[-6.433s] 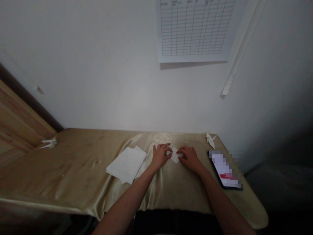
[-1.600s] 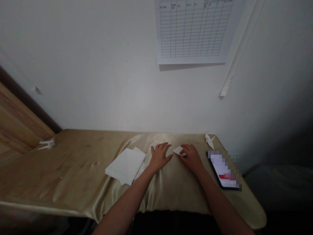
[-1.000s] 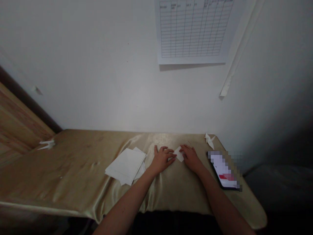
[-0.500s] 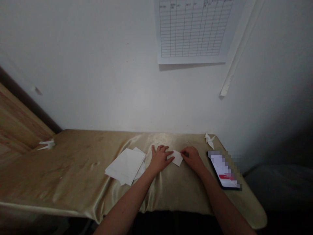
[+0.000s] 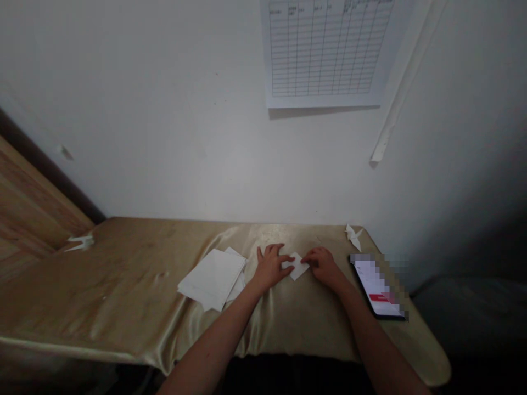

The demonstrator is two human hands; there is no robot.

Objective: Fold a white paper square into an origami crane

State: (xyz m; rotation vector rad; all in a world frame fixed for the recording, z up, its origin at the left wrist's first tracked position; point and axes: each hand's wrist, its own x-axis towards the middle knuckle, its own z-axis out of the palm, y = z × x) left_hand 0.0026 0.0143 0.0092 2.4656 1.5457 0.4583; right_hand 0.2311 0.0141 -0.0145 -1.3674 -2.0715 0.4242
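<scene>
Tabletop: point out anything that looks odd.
The satin cover is rumpled into long folds instead of lying flat, and the paper stack sits askew, its lower sheets poking out unevenly at the right edge.

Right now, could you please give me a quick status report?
Left hand and right hand on small white paper. Paper flat on satin cloth. Smartphone right of right hand.
</scene>
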